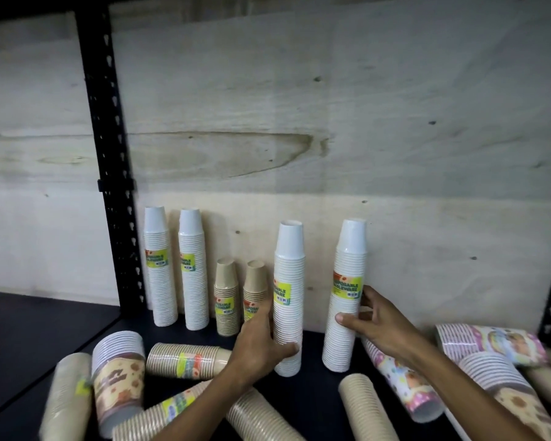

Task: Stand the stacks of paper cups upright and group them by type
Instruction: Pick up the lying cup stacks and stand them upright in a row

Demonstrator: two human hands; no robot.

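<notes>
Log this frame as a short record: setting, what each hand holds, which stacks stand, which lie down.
setting: black shelf with plywood back
left hand: grips a tall white stack, upright
right hand: grips another tall white stack, upright
standing at back: two white stacks, then two short kraft stacks
lying down: kraft stacks in front, patterned stacks on the right and one front left
task state: white stacks not yet joined; many stacks still on their sides
</notes>
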